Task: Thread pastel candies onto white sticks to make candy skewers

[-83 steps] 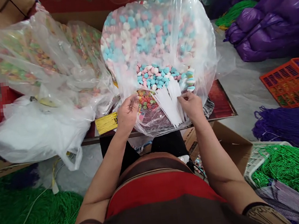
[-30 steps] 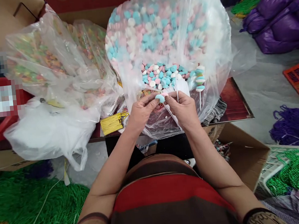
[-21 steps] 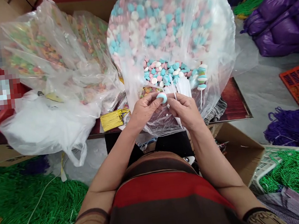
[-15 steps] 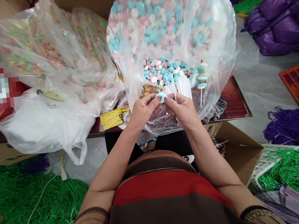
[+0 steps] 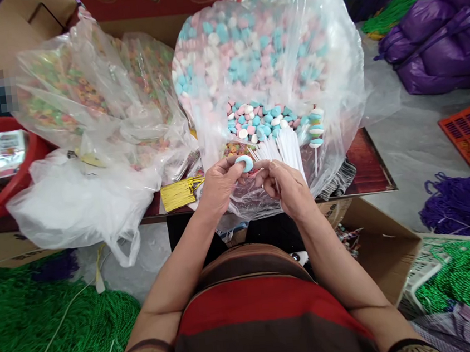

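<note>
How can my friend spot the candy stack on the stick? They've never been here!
Find the big clear bag of pink, blue and white candies on the dark red table. Near its lower right side, just right of the bundle of white sticks, is the candy stack. Unlike those loose candies, its pieces line up with one white stick poking out below.
</note>
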Available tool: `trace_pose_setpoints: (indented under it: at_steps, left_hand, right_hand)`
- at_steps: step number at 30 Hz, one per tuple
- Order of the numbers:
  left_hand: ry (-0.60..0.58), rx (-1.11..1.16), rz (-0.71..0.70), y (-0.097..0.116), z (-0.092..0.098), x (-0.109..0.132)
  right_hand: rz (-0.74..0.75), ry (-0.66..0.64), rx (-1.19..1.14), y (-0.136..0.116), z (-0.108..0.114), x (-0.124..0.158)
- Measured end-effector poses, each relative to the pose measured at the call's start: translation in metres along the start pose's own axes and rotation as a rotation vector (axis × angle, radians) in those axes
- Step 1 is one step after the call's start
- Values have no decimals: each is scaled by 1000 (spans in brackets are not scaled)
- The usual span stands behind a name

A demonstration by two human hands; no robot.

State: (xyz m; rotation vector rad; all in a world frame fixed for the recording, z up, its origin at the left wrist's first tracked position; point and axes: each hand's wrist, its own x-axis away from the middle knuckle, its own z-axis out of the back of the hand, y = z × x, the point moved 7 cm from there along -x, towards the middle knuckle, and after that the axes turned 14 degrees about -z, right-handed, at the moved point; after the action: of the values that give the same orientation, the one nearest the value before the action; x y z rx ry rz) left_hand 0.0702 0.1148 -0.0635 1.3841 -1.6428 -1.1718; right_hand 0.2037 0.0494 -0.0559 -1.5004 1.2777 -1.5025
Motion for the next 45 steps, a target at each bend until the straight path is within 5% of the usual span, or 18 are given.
trace_pose_setpoints:
  at_steps: [12, 22, 39, 45]
  left_hand:
    - [85, 52, 14, 3, 4, 2]
    - [94, 262, 103, 3, 8, 4]
    - [121, 310, 113, 17, 4, 11]
    - [101, 398, 186, 21, 18, 2]
  right_hand:
    - [-49, -42, -58, 1, -9, 0]
    - [178, 242, -102, -34, 31, -2]
    - [196, 81, -427, -17, 21, -5]
    - [199, -125, -106, -18, 17, 19]
